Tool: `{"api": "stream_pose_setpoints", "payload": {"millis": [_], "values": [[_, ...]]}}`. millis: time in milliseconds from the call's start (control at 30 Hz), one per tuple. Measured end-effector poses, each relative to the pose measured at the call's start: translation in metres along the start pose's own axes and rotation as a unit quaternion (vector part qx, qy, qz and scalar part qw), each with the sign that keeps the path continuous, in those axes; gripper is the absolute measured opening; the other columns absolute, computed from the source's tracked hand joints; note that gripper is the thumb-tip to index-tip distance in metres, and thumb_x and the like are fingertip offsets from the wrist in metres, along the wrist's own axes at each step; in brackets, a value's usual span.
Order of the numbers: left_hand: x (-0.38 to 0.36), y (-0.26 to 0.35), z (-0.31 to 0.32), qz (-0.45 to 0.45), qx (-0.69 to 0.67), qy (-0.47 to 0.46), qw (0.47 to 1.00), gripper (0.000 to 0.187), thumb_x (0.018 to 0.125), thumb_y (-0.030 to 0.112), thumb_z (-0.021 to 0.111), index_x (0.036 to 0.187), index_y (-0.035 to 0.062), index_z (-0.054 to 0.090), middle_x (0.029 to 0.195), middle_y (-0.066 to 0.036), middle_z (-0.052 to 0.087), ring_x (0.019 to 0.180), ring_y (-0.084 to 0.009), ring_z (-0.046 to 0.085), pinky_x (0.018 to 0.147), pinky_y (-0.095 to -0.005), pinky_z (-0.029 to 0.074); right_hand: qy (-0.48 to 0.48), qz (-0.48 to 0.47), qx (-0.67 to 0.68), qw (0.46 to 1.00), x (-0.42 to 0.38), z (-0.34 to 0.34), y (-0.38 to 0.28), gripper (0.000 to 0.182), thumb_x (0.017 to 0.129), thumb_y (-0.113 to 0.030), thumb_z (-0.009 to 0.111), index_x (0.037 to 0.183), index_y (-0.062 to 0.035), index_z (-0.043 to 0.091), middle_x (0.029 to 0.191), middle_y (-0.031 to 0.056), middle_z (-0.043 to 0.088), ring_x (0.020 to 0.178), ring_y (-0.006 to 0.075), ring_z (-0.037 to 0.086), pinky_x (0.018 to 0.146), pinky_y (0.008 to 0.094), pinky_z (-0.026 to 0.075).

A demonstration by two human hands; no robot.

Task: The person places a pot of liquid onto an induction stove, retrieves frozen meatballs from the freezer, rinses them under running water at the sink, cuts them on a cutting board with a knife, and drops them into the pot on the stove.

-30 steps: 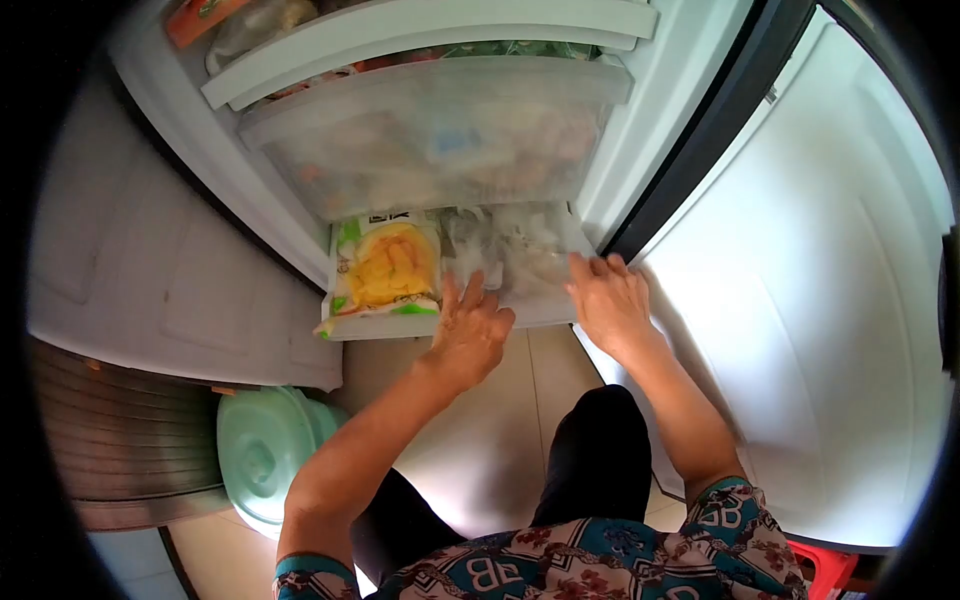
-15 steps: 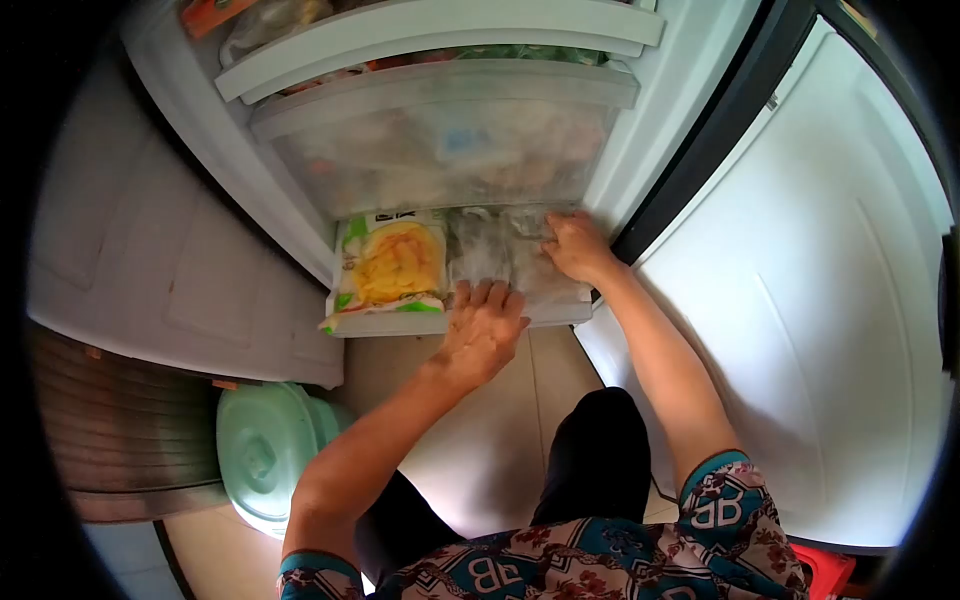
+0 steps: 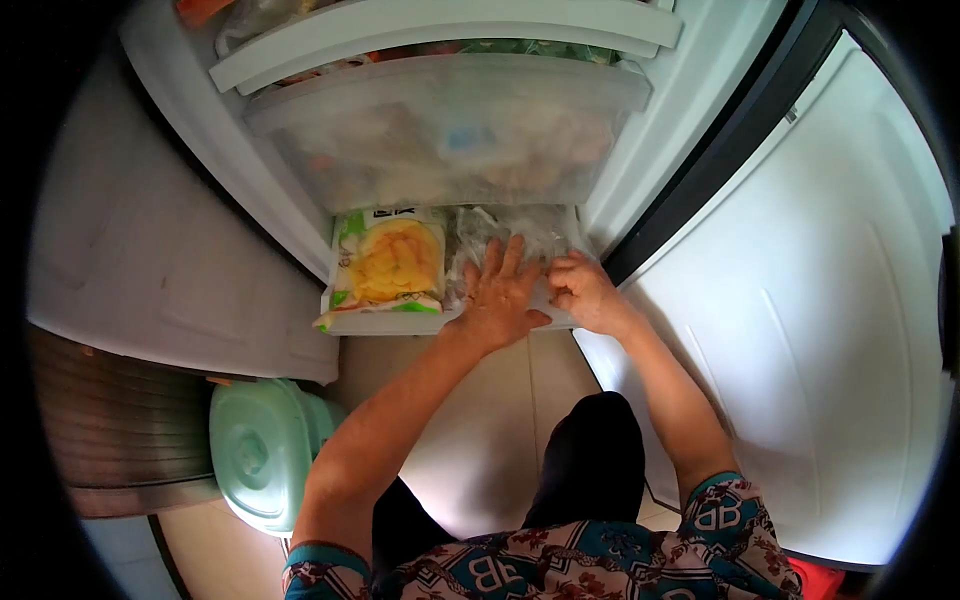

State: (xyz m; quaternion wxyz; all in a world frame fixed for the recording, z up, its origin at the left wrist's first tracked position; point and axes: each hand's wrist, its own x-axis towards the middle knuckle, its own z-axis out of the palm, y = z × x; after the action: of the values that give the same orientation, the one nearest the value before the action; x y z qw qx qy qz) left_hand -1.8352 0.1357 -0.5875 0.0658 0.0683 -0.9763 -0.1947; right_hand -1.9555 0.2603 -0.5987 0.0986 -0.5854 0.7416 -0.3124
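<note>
The bottom freezer drawer point(image 3: 390, 323) is pulled out, with clear plastic bags point(image 3: 545, 225) on its right side. My left hand point(image 3: 500, 300) lies over these bags, fingers spread and holding nothing. Just right of it, my right hand point(image 3: 592, 297) has its fingers curled on the bag plastic near the drawer's right front. What is inside those bags is hard to make out. A printed food bag point(image 3: 395, 262) with a yellow picture and green corners lies flat in the drawer's left half, apart from both hands.
Above stands a frosted drawer point(image 3: 450, 130) with packed food, then a white drawer front point(image 3: 450, 38). The open freezer door point(image 3: 800, 300) spans the right. A green lidded bin point(image 3: 258, 455) sits on the floor at left, beside a brown ribbed surface point(image 3: 120, 410).
My left hand has moved forward and right onto the bags, its fingers spreading. My right hand has come back from the drawer's rear right towards the front, its fingers now more curled.
</note>
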Motion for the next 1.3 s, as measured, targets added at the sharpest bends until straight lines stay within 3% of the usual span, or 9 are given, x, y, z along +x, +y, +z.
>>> {"api": "stream_pose_setpoints", "payload": {"millis": [333,367,433,767,833,1033,1167,1233,1300], "values": [[-0.034,0.014,0.0,-0.011,0.127,-0.009,0.992,0.044,0.068,0.036,0.068,0.099,0.006,0.058,0.12,-0.03,0.037,0.119,-0.045,0.026,0.092,-0.0585,0.019,-0.02,0.309,-0.13,0.942,0.02,-0.013,-0.026,0.02,0.074,-0.012,0.059,0.092,-0.0046,0.055,0.09,0.0152,0.057,0.098,0.0296,0.051,0.078,0.0396,0.042],[-0.037,0.013,0.0,-0.012,0.126,-0.009,0.992,0.044,0.068,0.036,0.068,0.099,0.006,0.058,0.12,-0.03,0.037,0.119,-0.045,0.026,0.092,-0.0585,0.019,-0.021,0.308,-0.13,0.942,0.021,-0.009,-0.023,0.02,0.074,-0.012,0.059,0.092,-0.0046,0.055,0.09,0.0152,0.057,0.098,0.0296,0.051,0.078,0.0396,0.042],[-0.041,0.012,0.003,0.007,0.15,-0.011,0.989,0.043,0.068,0.037,0.068,0.097,0.0054,0.059,0.122,-0.034,0.033,0.12,-0.0479,0.022,0.091,-0.061,0.018,0.103,0.066,-0.221,0.968,0.023,0.0,-0.015,0.027,0.073,-0.012,0.059,0.099,-0.0057,0.055,0.103,0.0149,0.055,0.102,0.0294,0.05,0.082,0.0392,0.042],[-0.034,0.009,-0.013,0.068,0.165,0.035,0.983,0.036,0.066,0.034,0.07,0.082,0.0022,0.063,0.128,-0.03,0.031,0.125,-0.0438,0.018,0.095,-0.0611,0.017,-0.021,0.203,-0.153,0.967,0.024,-0.013,-0.003,0.027,0.072,-0.009,0.052,0.097,-0.0015,0.056,0.1,0.0179,0.056,0.096,0.0338,0.053,0.082,0.0426,0.042],[-0.026,0.0,-0.008,0.203,0.161,0.002,0.966,0.03,0.071,0.03,0.065,0.082,0.0029,0.063,0.126,-0.026,0.036,0.124,-0.0427,0.021,0.097,-0.0571,0.016,0.014,0.247,-0.168,0.954,0.029,-0.014,-0.007,0.009,0.071,-0.005,0.053,0.079,-0.0015,0.056,0.081,0.0188,0.058,0.082,0.0366,0.055,0.073,0.0443,0.043],[-0.022,-0.004,0.0,0.056,0.12,-0.077,0.988,0.031,0.075,0.029,0.061,0.092,0.0031,0.06,0.122,-0.03,0.038,0.12,-0.0436,0.027,0.098,-0.0579,0.013,0.124,0.272,-0.248,0.921,0.044,-0.019,-0.002,0.008,0.072,-0.004,0.053,0.078,-0.0006,0.056,0.079,0.0187,0.058,0.08,0.0352,0.056,0.068,0.0441,0.044],[-0.037,-0.002,0.008,0.061,0.197,-0.035,0.978,0.035,0.079,0.031,0.056,0.1,0.0034,0.056,0.123,-0.032,0.036,0.12,-0.0446,0.028,0.097,-0.0605,0.012,0.128,0.223,-0.288,0.922,0.042,-0.016,-0.017,0.016,0.072,-0.004,0.057,0.087,0.0001,0.058,0.083,0.0214,0.059,0.084,0.0332,0.058,0.07,0.0424,0.046],[-0.039,0.003,0.011,0.066,0.184,-0.038,0.98,0.034,0.083,0.031,0.051,0.103,0.0035,0.053,0.124,-0.032,0.036,0.119,-0.0461,0.028,0.096,-0.0623,0.011,0.135,0.029,-0.162,0.977,0.044,-0.006,-0.023,0.019,0.07,0.0,0.052,0.088,-0.0011,0.057,0.087,0.0182,0.058,0.079,0.0357,0.056,0.07,0.0423,0.046],[-0.039,0.006,0.01,0.06,0.199,-0.056,0.976,0.038,0.081,0.034,0.053,0.108,0.0056,0.053,0.125,-0.032,0.034,0.12,-0.0454,0.027,0.095,-0.0619,0.014,-0.095,0.063,-0.169,0.979,0.053,0.002,-0.027,0.026,0.071,-0.001,0.05,0.096,-0.0024,0.057,0.095,0.0167,0.056,0.089,0.0364,0.054,0.075,0.0427,0.044]]}}
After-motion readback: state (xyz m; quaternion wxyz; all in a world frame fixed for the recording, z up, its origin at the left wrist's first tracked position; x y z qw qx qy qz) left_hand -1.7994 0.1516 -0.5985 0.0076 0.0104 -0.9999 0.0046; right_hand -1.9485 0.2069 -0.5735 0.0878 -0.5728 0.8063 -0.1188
